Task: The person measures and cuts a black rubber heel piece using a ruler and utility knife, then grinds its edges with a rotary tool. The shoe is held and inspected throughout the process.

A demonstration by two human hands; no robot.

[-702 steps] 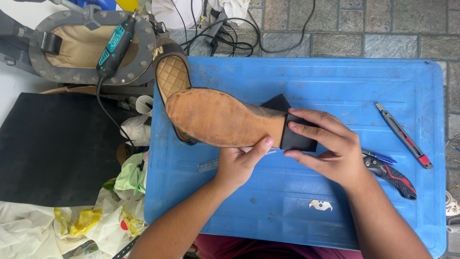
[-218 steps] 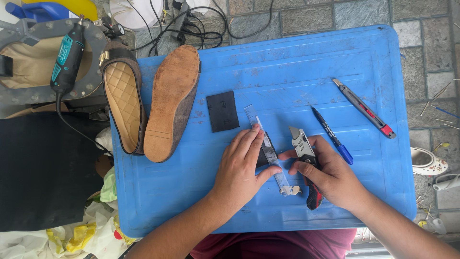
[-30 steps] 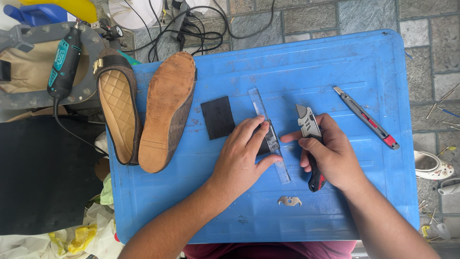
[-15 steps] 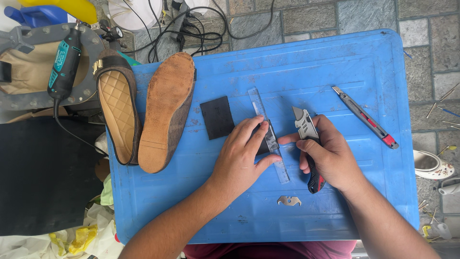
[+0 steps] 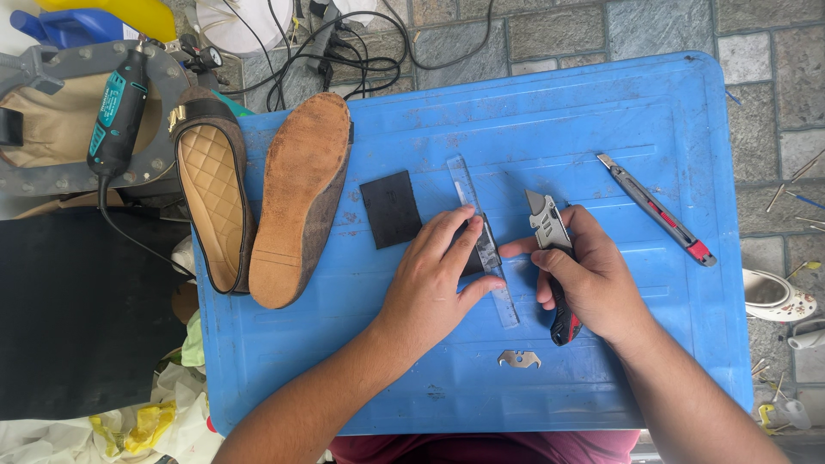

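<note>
**Ruler pinned, knife gripped on the blue desk**

The left hand lies flat, fingers spread, pressing a clear ruler and a small dark piece onto the blue desk. The right hand is closed around a folding utility knife, blade pointing away, just beside the ruler. A black rubber square lies just left of the ruler. Two shoes rest at the desk's left end, a slim cutter to the right, a loose blade near the front edge.

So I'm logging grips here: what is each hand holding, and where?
The right hand grips a utility knife by its handle. The left hand holds nothing, pressing a clear ruler flat on the blue table.
</note>
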